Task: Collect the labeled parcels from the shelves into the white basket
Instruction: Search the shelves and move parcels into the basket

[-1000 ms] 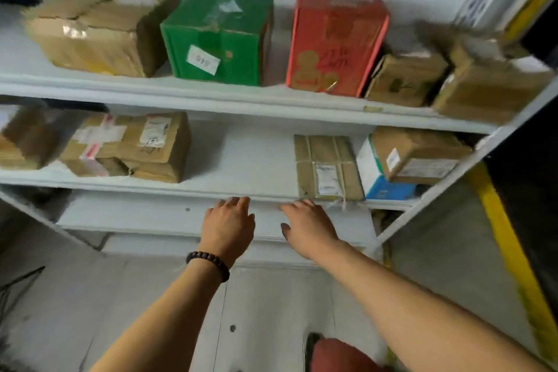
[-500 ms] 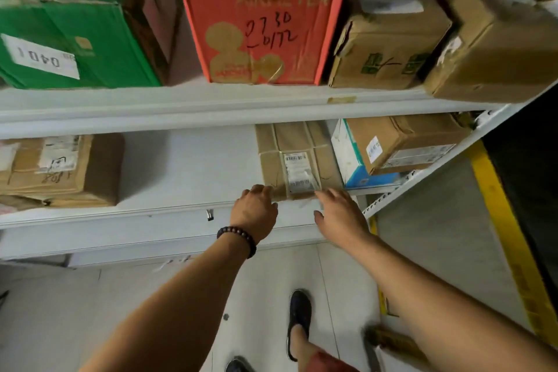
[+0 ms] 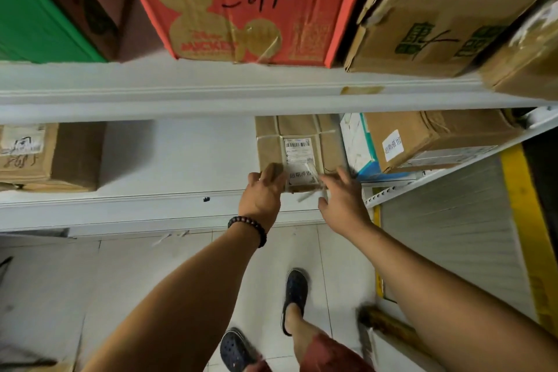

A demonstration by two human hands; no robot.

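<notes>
A flat brown parcel [image 3: 299,142] with a white barcode label lies on the middle shelf [image 3: 169,199], its front edge at the shelf lip. My left hand [image 3: 262,193], with a bead bracelet on the wrist, rests its fingers on the parcel's front left corner. My right hand [image 3: 341,201] has its fingers spread and touches the front right corner. Neither hand has closed round the parcel. The white basket is out of view.
Right of the parcel, a labeled brown box [image 3: 428,139] lies on a blue-and-white box [image 3: 357,148]. Another labeled brown box [image 3: 51,154] sits far left. Above stand a red box [image 3: 241,6], a green box [image 3: 33,15] and brown cartons [image 3: 422,24]. My feet are on the tiled floor.
I have stepped closer to the shelf, so the boxes look larger. Both hands have moved forward from the shelf lip onto the flat parcel's front corners.
</notes>
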